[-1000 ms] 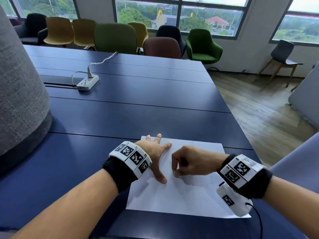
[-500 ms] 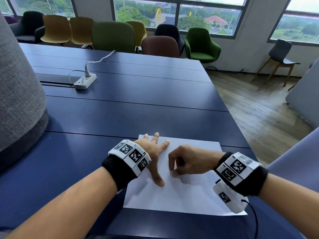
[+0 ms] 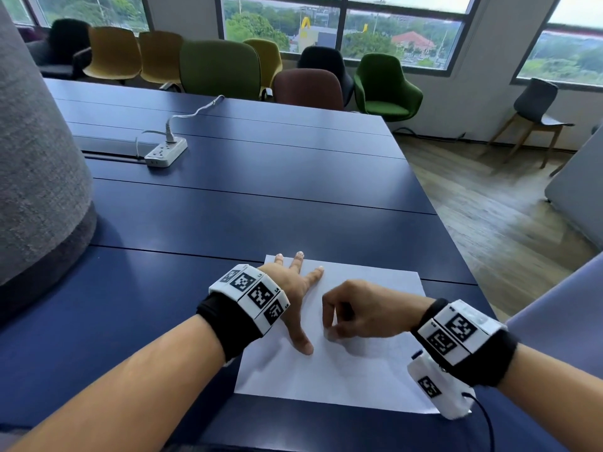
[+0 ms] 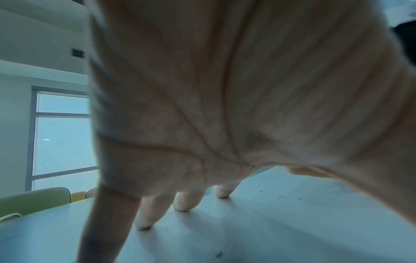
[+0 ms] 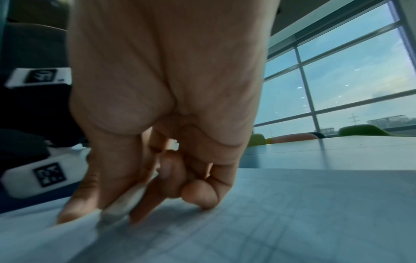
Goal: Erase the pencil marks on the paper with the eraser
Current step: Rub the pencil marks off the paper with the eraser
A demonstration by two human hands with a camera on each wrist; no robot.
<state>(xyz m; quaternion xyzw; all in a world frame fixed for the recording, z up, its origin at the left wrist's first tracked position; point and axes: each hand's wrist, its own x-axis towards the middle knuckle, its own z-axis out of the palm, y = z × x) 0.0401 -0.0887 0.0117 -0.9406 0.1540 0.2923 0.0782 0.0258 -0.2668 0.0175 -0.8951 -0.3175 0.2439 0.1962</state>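
Observation:
A white sheet of paper [image 3: 342, 376] lies on the dark blue table [image 3: 244, 197] near its front edge. Faint pencil lines [image 3: 388, 345] show on it under my right wrist and as a grid of pencil marks [image 5: 258, 231] in the right wrist view. My left hand [image 3: 298, 288] lies flat on the paper's left part with fingers spread; its fingertips [image 4: 182, 206] press the sheet. My right hand [image 3: 336, 324] pinches a small whitish eraser [image 5: 123, 202] between thumb and fingers, its lower end touching the paper. In the head view the eraser is hidden by the fingers.
A white power strip [image 3: 166, 151] with its cable lies far back on the left. A grey fabric-covered column [image 3: 36, 151] stands at the table's left side. Several chairs [image 3: 218, 70] line the far edge. The table's right edge drops to a wooden floor [image 3: 489, 207].
My right hand with the eraser has shifted slightly left across the paper towards my left thumb. The left hand stays pressed flat in the same place.

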